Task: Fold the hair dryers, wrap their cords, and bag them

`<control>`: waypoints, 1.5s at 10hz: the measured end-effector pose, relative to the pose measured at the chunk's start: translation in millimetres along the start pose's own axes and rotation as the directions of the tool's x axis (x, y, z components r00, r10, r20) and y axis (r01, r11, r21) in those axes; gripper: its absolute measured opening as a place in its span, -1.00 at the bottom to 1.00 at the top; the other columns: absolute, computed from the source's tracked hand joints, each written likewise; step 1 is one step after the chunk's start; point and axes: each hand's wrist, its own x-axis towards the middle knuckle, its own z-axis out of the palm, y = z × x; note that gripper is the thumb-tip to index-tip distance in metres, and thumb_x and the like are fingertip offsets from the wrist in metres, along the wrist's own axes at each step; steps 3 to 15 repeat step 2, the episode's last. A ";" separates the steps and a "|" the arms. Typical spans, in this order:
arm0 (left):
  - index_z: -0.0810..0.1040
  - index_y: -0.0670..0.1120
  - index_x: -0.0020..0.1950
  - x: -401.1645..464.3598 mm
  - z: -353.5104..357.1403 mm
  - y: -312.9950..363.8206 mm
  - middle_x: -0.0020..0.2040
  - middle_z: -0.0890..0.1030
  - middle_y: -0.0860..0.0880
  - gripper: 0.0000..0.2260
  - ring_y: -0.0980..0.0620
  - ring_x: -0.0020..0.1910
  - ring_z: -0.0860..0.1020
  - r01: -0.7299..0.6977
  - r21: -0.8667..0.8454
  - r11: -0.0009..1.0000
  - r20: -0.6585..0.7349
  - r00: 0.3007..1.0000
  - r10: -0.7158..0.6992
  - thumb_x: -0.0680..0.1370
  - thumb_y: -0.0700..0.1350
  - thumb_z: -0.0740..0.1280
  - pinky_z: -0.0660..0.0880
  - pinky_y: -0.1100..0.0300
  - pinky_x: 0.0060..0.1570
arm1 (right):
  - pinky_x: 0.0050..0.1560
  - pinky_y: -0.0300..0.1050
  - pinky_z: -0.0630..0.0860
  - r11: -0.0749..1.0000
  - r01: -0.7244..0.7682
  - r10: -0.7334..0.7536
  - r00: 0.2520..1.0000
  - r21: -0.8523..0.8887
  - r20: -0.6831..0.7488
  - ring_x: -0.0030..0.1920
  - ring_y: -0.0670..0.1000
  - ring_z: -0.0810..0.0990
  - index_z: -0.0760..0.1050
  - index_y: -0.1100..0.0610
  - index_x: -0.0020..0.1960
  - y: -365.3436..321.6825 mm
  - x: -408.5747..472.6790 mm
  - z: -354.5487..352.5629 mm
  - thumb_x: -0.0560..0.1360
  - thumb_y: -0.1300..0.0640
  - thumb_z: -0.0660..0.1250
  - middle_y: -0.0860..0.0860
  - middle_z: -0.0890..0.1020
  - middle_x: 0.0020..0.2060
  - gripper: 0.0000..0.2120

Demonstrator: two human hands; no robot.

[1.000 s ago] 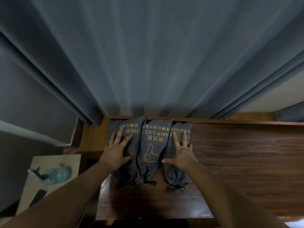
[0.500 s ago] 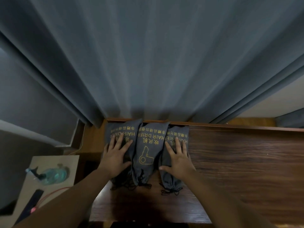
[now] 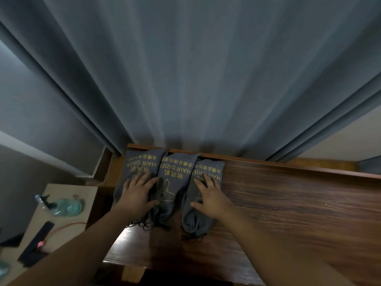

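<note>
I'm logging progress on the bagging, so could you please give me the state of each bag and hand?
Left bag: lying flat, drawstring end bunched, left hand flat on it.
Middle bag: lying flat, untouched.
Right bag: lying flat, drawstring end cinched, right hand flat on it.

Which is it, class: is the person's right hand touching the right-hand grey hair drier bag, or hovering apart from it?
Touching. In the head view the right hand lies flat on the right-hand bag, fingers spread over its printed face, no gap visible.

Three bags (image 3: 175, 182) abreast on table (image 3: 288, 203)
</note>
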 end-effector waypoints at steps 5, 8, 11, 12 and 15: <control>0.07 0.19 0.61 -14.7 -7.3 18.7 0.65 0.03 0.05 -0.27 -0.07 0.62 -0.05 0.012 -0.039 0.999 -0.059 0.998 -0.014 0.53 0.26 0.34 -0.08 -0.18 0.56 | 0.58 0.19 0.09 0.997 0.050 -0.046 0.997 0.055 -0.058 0.62 0.20 -0.21 -0.14 -0.09 0.65 9.8 -15.8 -13.6 0.58 -0.21 0.30 0.02 -0.16 0.64 -0.16; 0.07 0.19 0.61 -14.7 -7.3 18.7 0.65 0.03 0.05 -0.27 -0.07 0.62 -0.05 0.012 -0.039 0.999 -0.059 0.998 -0.014 0.53 0.26 0.34 -0.08 -0.18 0.56 | 0.58 0.19 0.09 0.997 0.050 -0.046 0.997 0.055 -0.058 0.62 0.20 -0.21 -0.14 -0.09 0.65 9.8 -15.8 -13.6 0.58 -0.21 0.30 0.02 -0.16 0.64 -0.16; 0.07 0.19 0.61 -14.7 -7.3 18.7 0.65 0.03 0.05 -0.27 -0.07 0.62 -0.05 0.012 -0.039 0.999 -0.059 0.998 -0.014 0.53 0.26 0.34 -0.08 -0.18 0.56 | 0.58 0.19 0.09 0.997 0.050 -0.046 0.997 0.055 -0.058 0.62 0.20 -0.21 -0.14 -0.09 0.65 9.8 -15.8 -13.6 0.58 -0.21 0.30 0.02 -0.16 0.64 -0.16; 0.07 0.19 0.61 -14.7 -7.3 18.7 0.65 0.03 0.05 -0.27 -0.07 0.62 -0.05 0.012 -0.039 0.999 -0.059 0.998 -0.014 0.53 0.26 0.34 -0.08 -0.18 0.56 | 0.58 0.19 0.09 0.997 0.050 -0.046 0.997 0.055 -0.058 0.62 0.20 -0.21 -0.14 -0.09 0.65 9.8 -15.8 -13.6 0.58 -0.21 0.30 0.02 -0.16 0.64 -0.16; 0.07 0.19 0.61 -14.7 -7.3 18.7 0.65 0.03 0.05 -0.27 -0.07 0.62 -0.05 0.012 -0.039 0.999 -0.059 0.998 -0.014 0.53 0.26 0.34 -0.08 -0.18 0.56 | 0.58 0.19 0.09 0.997 0.050 -0.046 0.997 0.055 -0.058 0.62 0.20 -0.21 -0.14 -0.09 0.65 9.8 -15.8 -13.6 0.58 -0.21 0.30 0.02 -0.16 0.64 -0.16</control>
